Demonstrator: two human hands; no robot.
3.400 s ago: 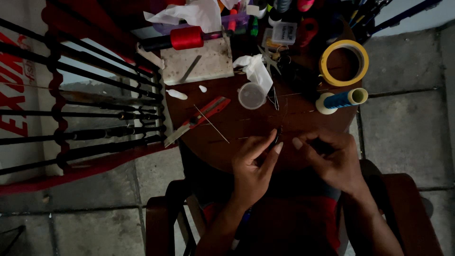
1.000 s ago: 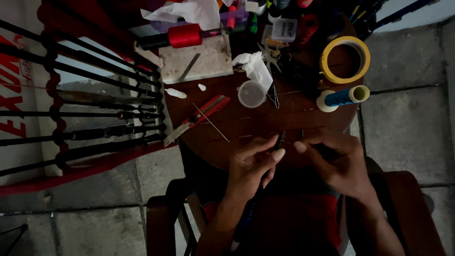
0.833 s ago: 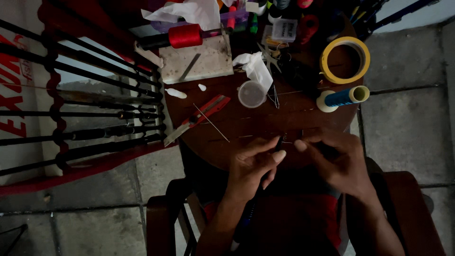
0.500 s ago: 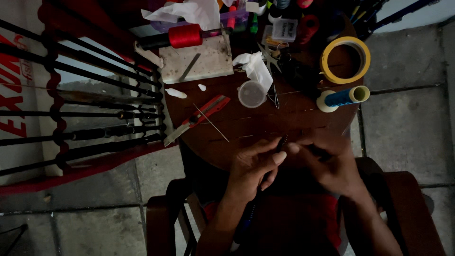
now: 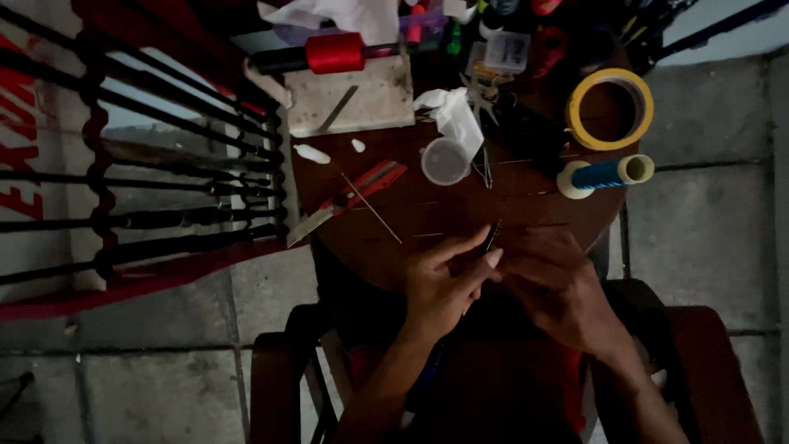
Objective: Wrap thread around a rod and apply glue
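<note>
Both hands now meet below the clear round cup (image 5: 445,160): left hand (image 5: 444,284) pinches a thin dark rod (image 5: 491,237); right hand (image 5: 559,284) has closed in beside it, its grip lost in shadow.

Table (image 5: 460,218) dark reddish-brown; tape roll (image 5: 610,108) yellow; thread spool (image 5: 334,53) bright red; second spool (image 5: 604,173) blue thread on a cream core. Knife (image 5: 349,197) has a red handle and pale blade; tissue (image 5: 454,119) white, small lid (image 5: 445,160) translucent whitish, board (image 5: 349,97) beige. Rods (image 5: 148,156) black against a red-and-white banner (image 5: 33,140); floor tiles (image 5: 699,222) grey.
</note>
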